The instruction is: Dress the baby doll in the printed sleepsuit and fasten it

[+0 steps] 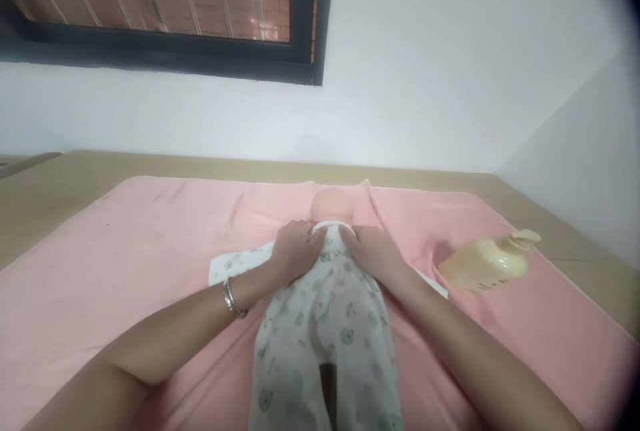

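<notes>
A white baby garment with green bear prints [325, 311] lies on a pink blanket [150, 244], its lower part hanging toward me. A rounded skin-coloured head, like a doll's [333, 205], shows just beyond the collar. My left hand [299, 249] grips the garment at the left of the collar, thumb on top and fingers curled at the shoulder. At the right of the collar my right hand [375, 252] holds it the same way. The sleeves stretch out to both sides beneath my forearms. What is under the cloth is hidden.
A pale yellow bottle-shaped object with a spout [483, 264] lies on the blanket at the right. Wooden table surface [240, 169] borders the blanket. Behind stands a white wall [410, 71] with a dark-framed window [200, 57] at the upper left.
</notes>
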Demonstrator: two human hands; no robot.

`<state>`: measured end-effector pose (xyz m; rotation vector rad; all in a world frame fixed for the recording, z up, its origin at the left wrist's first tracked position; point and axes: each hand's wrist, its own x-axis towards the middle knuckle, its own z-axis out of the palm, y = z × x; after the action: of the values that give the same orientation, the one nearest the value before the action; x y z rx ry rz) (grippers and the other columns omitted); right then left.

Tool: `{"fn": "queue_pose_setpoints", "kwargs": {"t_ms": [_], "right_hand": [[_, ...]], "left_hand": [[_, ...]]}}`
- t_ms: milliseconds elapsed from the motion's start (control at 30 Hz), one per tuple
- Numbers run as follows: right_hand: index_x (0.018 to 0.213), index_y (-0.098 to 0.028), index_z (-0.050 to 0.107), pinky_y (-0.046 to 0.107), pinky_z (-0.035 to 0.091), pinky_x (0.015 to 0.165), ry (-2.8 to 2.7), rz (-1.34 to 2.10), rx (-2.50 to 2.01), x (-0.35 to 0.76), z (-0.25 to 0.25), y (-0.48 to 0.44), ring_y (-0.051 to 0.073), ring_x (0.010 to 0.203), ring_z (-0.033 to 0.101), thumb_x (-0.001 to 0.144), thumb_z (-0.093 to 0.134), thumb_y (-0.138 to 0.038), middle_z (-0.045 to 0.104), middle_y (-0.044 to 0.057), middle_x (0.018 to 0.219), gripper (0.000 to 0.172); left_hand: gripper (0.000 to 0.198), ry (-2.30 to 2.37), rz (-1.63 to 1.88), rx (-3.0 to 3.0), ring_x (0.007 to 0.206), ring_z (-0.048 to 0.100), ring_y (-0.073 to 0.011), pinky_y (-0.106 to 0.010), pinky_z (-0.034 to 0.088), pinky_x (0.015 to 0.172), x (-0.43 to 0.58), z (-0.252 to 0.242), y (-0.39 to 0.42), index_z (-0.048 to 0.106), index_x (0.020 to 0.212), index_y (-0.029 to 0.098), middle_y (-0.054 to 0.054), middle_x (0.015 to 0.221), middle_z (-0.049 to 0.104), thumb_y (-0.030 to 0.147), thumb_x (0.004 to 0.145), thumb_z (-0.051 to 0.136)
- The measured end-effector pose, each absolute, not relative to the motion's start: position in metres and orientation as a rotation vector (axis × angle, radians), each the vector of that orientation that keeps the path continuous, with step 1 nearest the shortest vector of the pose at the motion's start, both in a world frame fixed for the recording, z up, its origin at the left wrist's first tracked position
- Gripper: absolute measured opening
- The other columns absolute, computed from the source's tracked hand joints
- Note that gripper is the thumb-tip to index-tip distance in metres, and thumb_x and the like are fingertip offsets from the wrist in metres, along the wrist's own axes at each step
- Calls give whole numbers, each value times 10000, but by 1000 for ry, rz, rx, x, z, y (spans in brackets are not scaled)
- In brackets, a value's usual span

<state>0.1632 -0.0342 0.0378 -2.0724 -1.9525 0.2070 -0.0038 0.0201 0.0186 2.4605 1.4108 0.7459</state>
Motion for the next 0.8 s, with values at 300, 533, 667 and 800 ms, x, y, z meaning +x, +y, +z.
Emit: {"fn": "queue_pose_setpoints", "kwargs": {"t_ms": [300,533,667,800], "right_hand": [[733,-186,595,256,262,555,-1954,187,-2020,163,43,-39,155,683,528,930,231,-505,622,55,750,523],[718,-185,603,253,258,541,-1912,269,-2091,165,42,-37,150,640,526,931,225,-498,624,55,719,535],[801,-193,618,259,276,584,-1942,131,-2049,162,40,-36,169,730,543,932,246,-480,641,65,811,487],[823,-182,617,269,298,594,-1952,199,-2117,162,41,-36,181,724,553,940,193,-491,639,82,805,538]], "left_hand": [[424,1361,762,2472,654,524,-173,-294,358,621,-6,18,20,573,681,192,-28,699,615,442,907,315],[401,1287,831,2508,721,527,-170,-293,374,691,-6,21,17,569,698,192,-32,747,619,397,917,303],[487,1399,710,2418,648,520,-171,-291,357,616,-5,21,16,578,691,186,-41,694,605,447,922,238],[430,1374,812,2477,669,512,-171,-289,352,648,-4,23,14,542,659,190,-30,682,595,392,920,266]]}}
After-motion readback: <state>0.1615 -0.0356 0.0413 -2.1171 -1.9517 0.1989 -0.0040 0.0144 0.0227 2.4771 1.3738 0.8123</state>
